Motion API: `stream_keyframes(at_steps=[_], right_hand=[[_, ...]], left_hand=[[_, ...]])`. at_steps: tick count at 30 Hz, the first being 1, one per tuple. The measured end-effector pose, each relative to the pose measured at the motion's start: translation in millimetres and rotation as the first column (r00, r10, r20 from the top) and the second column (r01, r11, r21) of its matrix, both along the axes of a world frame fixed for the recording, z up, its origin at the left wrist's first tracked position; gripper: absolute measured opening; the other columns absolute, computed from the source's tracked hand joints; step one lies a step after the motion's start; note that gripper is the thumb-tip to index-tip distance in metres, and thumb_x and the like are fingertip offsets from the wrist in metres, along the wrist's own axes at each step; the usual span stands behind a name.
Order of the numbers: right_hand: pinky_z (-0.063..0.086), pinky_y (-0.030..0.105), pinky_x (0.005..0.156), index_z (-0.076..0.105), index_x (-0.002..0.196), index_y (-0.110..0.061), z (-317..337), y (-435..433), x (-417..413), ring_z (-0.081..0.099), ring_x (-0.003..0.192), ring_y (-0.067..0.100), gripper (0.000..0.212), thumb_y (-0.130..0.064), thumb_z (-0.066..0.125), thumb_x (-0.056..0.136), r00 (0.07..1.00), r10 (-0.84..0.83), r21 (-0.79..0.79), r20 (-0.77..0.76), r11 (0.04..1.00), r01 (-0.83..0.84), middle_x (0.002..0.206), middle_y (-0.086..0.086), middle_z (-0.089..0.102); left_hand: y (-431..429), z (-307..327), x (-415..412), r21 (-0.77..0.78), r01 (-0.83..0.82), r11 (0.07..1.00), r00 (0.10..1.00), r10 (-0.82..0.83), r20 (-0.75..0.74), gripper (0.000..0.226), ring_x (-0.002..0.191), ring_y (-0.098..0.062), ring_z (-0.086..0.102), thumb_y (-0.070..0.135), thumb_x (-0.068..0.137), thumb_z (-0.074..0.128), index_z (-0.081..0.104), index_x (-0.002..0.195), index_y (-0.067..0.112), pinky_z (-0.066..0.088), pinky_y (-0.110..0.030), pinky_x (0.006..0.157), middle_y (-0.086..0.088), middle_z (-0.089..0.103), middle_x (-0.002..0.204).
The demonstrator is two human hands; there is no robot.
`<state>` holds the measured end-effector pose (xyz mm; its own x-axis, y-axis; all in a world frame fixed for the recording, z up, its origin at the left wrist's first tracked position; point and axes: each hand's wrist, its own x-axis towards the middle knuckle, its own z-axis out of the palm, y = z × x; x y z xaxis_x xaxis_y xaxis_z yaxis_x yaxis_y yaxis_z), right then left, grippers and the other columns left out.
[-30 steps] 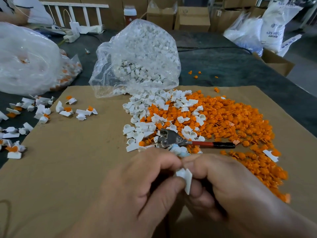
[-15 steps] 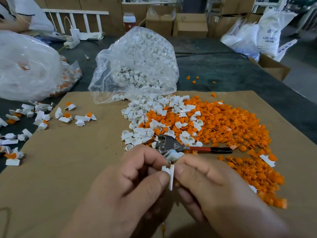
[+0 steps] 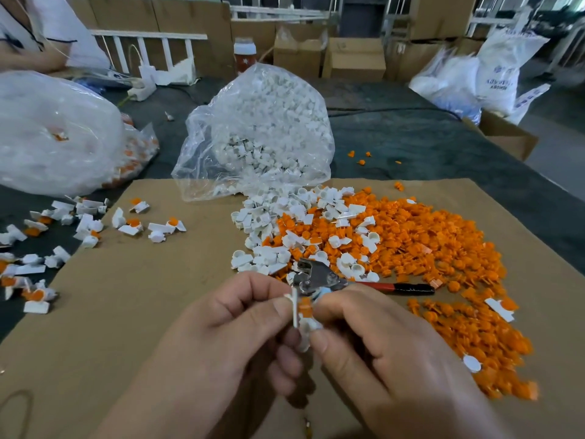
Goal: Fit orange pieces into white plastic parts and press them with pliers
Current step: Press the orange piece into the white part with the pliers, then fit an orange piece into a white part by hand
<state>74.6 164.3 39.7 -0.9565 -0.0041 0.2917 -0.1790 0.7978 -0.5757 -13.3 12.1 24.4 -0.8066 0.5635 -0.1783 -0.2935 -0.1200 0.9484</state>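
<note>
Left hand and right hand both pinch a white part bearing an orange piece; pliers lie beyond.

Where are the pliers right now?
In the head view, the pliers lie on the cardboard just beyond the left hand and right hand, at the near edge of the orange pile, red handle pointing right.
</note>
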Motion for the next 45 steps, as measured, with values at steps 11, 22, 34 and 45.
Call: stream_keyframes(at_steps=[11, 22, 34, 45], right_hand=[[0.055, 0.028, 0.060, 0.069, 0.098, -0.030, -17.9, -10.7, -16.9, 0.063, 0.080, 0.013, 0.032, -0.034, 0.071, 0.067, 0.983, 0.133, 0.541, 0.123, 0.822, -0.179, 0.097, -0.007, 0.067], [0.029, 0.032, 0.106, 0.025, 0.149, -0.020, -26.0, -9.2, -18.4, 0.019, 0.128, 0.018, 0.043, -0.021, 0.030, 0.106, 0.986, 0.092, 0.495, 0.140, 0.856, -0.150, 0.143, 0.002, 0.031], [0.041, 0.001, 0.074, 0.058, 0.103, -0.049, -23.1, 2.9, -10.6, 0.055, 0.099, -0.012, 0.027, -0.025, 0.062, 0.092, 0.989, -0.150, -0.244, -0.007, 0.959, 0.143, 0.106, -0.030, 0.058], [0.057, 0.032, 0.071, 0.074, 0.095, -0.027, -33.1, 5.8, -20.7, 0.072, 0.078, 0.026, 0.023, -0.014, 0.064, 0.078, 0.972, 0.112, -0.932, 0.205, 0.326, 0.159, 0.093, 0.009, 0.074]], left_hand=[[-42.4, -0.2, -62.2, 0.452, -0.666, 0.594, 0.730, 0.392, 0.560, 0.038, 0.086, -0.018, 0.075, 0.021, 0.092, 0.058, 0.056, 0.120, -0.005, 0.059, -0.022, 0.065, -0.019, 0.073, 0.108], [-19.8, -12.6, -19.4, -0.471, -0.383, 0.794, 0.791, 0.019, -0.612, 0.007, 0.082, 0.016, 0.059, 0.041, 0.085, 0.063, 0.069, 0.088, 0.042, 0.038, -0.001, 0.062, 0.037, 0.065, 0.088], [-8.8, -18.5, -2.7, -0.526, -0.210, 0.824, 0.614, -0.307, -0.727, 0.030, 0.102, 0.013, 0.052, 0.041, 0.090, 0.066, 0.055, 0.111, 0.060, 0.037, -0.003, 0.079, 0.039, 0.053, 0.111], [-6.4, -13.6, 0.4, -0.382, -0.181, 0.906, 0.669, -0.172, -0.723, 0.036, 0.095, 0.006, 0.061, 0.057, 0.075, 0.054, 0.055, 0.110, 0.064, 0.042, -0.007, 0.074, 0.034, 0.063, 0.104]])
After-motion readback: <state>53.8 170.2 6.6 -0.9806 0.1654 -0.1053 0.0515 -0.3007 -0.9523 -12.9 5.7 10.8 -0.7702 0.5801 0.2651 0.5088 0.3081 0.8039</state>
